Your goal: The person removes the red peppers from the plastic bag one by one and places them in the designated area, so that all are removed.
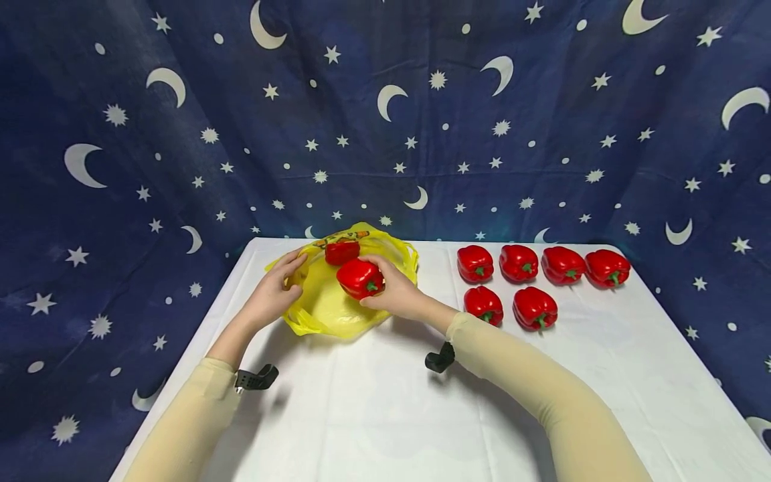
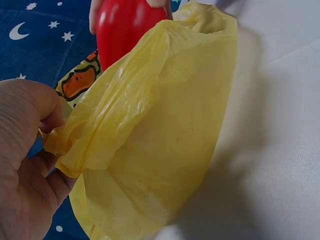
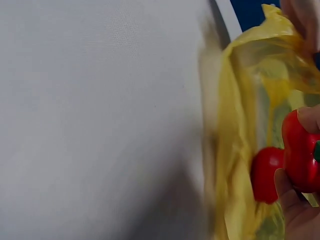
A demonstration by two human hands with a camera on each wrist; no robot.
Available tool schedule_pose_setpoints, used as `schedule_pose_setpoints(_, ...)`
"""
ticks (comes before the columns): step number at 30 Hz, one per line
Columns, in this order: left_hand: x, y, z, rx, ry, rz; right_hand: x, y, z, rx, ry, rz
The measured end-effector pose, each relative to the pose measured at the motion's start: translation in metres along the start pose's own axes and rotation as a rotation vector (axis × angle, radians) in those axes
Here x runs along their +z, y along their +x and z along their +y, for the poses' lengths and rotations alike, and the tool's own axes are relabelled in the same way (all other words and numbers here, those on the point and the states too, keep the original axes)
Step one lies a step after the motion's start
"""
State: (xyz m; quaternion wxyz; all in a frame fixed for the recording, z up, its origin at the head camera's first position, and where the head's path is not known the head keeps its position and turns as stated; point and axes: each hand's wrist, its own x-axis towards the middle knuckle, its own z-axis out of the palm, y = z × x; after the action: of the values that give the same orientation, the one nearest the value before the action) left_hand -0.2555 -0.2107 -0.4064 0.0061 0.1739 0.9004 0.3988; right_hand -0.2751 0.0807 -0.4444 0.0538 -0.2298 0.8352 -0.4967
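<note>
A yellow plastic bag lies on the table with its mouth spread wide. My left hand is at the bag's left side, and the left wrist view shows its thumb and fingers pinching the bunched rim. Over the bag's opening, my right hand grips a red bell pepper, its green stem turned toward the right palm. Another red bell pepper sits inside the bag toward the back; in the right wrist view this pepper shows behind the held one.
Several red bell peppers stand at the right: a back row with one pepper in it, and a front pair including a pepper. The white-covered table meets a dark blue curtain with moons and stars along its back edge.
</note>
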Motion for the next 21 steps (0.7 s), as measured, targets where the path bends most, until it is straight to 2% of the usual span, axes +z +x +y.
schedule_pose_setpoints(10, -0.001, 0.001, -0.003, -0.002, 0.009, -0.005, -0.049, -0.032, -0.003, 0.048, 0.081, 0.055)
schedule_pose_setpoints(15, -0.001, 0.001, -0.005, 0.007, 0.012, -0.001, -0.071, -0.046, 0.003, 0.064, 0.076, 0.086)
schedule_pose_setpoints(21, -0.001, 0.001, -0.006, 0.01, 0.017, 0.005, -0.094, -0.061, 0.011, 0.087, 0.021, 0.126)
